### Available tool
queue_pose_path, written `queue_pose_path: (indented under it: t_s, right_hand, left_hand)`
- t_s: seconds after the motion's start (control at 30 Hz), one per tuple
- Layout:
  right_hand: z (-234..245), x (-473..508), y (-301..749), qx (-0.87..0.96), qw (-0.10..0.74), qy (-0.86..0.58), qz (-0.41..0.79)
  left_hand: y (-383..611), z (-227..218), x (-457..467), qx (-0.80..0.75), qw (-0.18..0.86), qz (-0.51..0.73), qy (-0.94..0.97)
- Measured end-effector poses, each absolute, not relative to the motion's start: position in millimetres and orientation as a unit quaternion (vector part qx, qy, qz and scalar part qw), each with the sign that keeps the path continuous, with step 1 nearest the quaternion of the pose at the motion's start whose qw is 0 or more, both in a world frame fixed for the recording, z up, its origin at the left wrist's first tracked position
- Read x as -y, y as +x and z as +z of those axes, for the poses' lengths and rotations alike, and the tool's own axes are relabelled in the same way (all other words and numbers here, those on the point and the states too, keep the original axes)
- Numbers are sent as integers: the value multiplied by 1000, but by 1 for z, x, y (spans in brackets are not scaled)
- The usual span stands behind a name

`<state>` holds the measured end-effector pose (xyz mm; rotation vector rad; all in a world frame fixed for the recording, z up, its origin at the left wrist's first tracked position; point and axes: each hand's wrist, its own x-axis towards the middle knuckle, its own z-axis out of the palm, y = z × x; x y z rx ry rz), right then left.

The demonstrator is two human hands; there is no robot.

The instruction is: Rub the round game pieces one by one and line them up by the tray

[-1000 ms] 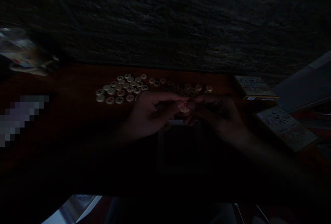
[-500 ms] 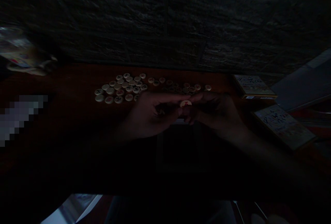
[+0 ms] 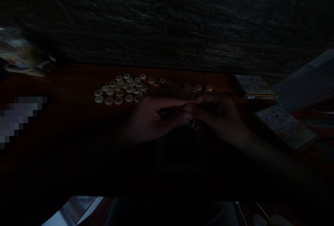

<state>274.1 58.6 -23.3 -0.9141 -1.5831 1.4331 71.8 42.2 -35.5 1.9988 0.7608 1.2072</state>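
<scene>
My left hand (image 3: 150, 121) and my right hand (image 3: 216, 114) meet at the fingertips above the middle of the table, both closed in a pinch. The Chinese chess piece seen between them a moment ago is now covered by my thumbs and fingers. Beyond my left hand lies a spread of round, pale Chinese chess pieces (image 3: 119, 93), several with red or black characters and others blank side up. More Chinese chess pieces (image 3: 187, 86) lie behind my right hand, partly hidden by it. Below my hands is a dark rectangular shape (image 3: 182, 167), too dim to make out.
Two flat boxes with writing, one farther back (image 3: 254, 85) and one nearer (image 3: 285, 125), lie at the right of the reddish-brown table (image 3: 70, 94). A dark stone wall (image 3: 167, 21) rises behind. A clear bag (image 3: 21, 52) stands at the far left.
My thumbs have closed over the piece with the red character, which is now out of sight. My hands have stayed nearly in place, and the other pieces have not moved.
</scene>
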Motion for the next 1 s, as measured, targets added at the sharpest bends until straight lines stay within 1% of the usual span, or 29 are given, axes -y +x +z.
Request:
queue_pose_path:
  t_s: [0.13,0.3,0.47,0.8,1.0]
  right_hand:
    - [-20,-58,272,626,406,-363,558]
    - [-19,-57,273,624,409,-360,561]
    - [-20,-57,273,621,420,-353,560]
    - [-23,-58,273,641,422,-379,517]
    - [-24,-57,273,631,434,-387,514]
  left_hand:
    - [72,-35,-42,-318,362,491,726]
    - [71,-34,-45,-360,362,501,699]
    - [71,-33,-46,-357,377,499,694]
    - [75,-37,-46,-351,358,511,698]
    - [76,-40,-43,-337,360,505,708]
